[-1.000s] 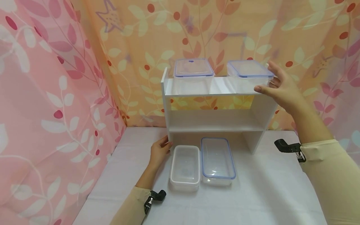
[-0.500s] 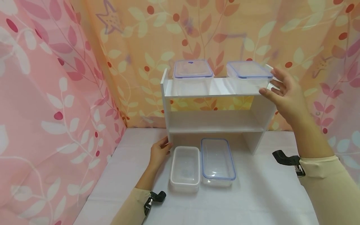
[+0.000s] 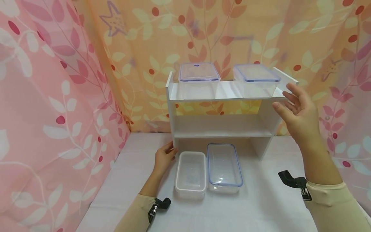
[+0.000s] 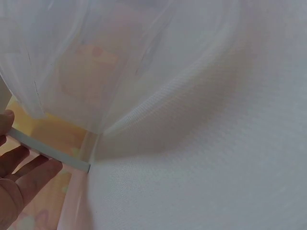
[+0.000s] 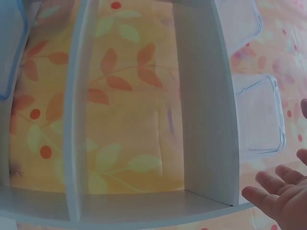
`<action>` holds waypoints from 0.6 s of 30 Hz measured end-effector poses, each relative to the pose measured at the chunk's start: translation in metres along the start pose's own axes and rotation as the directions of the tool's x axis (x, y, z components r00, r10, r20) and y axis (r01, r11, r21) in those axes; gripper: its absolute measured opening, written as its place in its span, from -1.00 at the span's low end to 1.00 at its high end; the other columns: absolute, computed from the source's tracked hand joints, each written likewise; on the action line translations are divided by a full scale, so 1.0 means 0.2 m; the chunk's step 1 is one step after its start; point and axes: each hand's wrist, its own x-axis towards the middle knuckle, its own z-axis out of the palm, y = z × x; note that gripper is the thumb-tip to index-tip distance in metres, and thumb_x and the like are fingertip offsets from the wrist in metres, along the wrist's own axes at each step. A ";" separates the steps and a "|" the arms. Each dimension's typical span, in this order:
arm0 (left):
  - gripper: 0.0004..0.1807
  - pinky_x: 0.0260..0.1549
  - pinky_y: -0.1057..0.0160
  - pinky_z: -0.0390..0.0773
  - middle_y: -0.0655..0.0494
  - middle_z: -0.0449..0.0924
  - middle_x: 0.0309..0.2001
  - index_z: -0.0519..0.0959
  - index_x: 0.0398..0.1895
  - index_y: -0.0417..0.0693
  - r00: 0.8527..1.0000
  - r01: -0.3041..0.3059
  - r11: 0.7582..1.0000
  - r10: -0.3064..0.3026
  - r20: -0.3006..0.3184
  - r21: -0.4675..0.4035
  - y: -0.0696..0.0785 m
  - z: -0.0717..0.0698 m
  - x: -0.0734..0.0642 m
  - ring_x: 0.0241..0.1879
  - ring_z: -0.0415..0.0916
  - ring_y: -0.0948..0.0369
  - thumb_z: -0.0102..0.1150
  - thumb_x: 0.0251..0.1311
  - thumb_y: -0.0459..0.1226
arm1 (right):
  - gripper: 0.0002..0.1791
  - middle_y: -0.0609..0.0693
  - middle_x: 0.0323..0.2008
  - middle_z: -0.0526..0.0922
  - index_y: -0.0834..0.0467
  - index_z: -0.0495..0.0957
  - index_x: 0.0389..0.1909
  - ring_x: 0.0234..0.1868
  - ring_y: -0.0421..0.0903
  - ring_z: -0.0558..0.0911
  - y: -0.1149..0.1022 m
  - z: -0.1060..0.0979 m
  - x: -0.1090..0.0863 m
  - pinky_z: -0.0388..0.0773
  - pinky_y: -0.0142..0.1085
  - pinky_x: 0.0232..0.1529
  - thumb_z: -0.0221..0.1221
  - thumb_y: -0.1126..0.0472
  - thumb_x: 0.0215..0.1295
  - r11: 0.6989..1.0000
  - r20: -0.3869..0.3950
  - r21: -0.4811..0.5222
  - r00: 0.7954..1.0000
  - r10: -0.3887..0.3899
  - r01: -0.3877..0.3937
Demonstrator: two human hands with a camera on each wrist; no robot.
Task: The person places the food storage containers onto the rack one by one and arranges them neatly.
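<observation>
A white two-tier shelf rack stands on the table, with two clear lidded food containers on its top board. The left one and the right one both have blue-rimmed lids. My right hand is by the rack's right end, just off the right container, fingers spread and holding nothing. Low at the rack's left side, my left hand grips the side panel's front edge, thumb on one face and fingers on the other. In front sit a white-rimmed container and a blue-rimmed lidded one.
The table is covered by a white cloth. Floral curtains, an orange one behind and a pink one at left, close in the space. The rack's middle board bears nothing visible.
My right hand has let go of the right container on the top board and drawn back down and to the right. The left hand and the containers stay in place.
</observation>
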 end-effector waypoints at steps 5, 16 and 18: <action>-0.47 -0.21 0.11 0.79 -0.03 0.68 0.19 0.58 0.34 -0.01 1.000 -0.002 1.000 0.002 -0.003 -0.001 -0.01 0.00 0.00 0.08 0.70 0.07 0.40 0.29 -0.23 | -0.23 0.06 0.47 0.37 -0.06 0.30 0.53 0.44 -0.10 0.45 0.02 0.02 -0.09 0.40 -0.56 0.30 0.35 0.26 0.34 0.998 -0.023 -0.057 1.000 -0.001 -0.001; -0.46 -0.26 0.17 0.79 -0.17 0.63 0.22 0.55 0.35 -0.09 1.000 -0.028 1.000 0.028 0.000 0.004 -0.01 0.00 0.01 0.09 0.69 0.02 0.38 0.31 -0.25 | -0.19 -0.02 0.47 0.38 -0.13 0.28 0.54 0.45 -0.10 0.44 0.05 0.06 -0.26 0.39 -0.60 0.28 0.36 0.27 0.32 0.995 0.006 -0.098 1.000 0.003 -0.002; -0.45 -0.25 0.17 0.79 -0.13 0.64 0.22 0.55 0.35 -0.09 1.000 -0.026 1.000 0.026 0.001 0.008 -0.01 0.00 0.01 0.09 0.69 0.02 0.38 0.31 -0.23 | -0.17 -0.03 0.48 0.38 -0.11 0.28 0.54 0.43 -0.16 0.45 0.07 0.07 -0.29 0.37 -0.61 0.29 0.37 0.31 0.30 0.996 0.016 -0.091 1.000 -0.018 0.020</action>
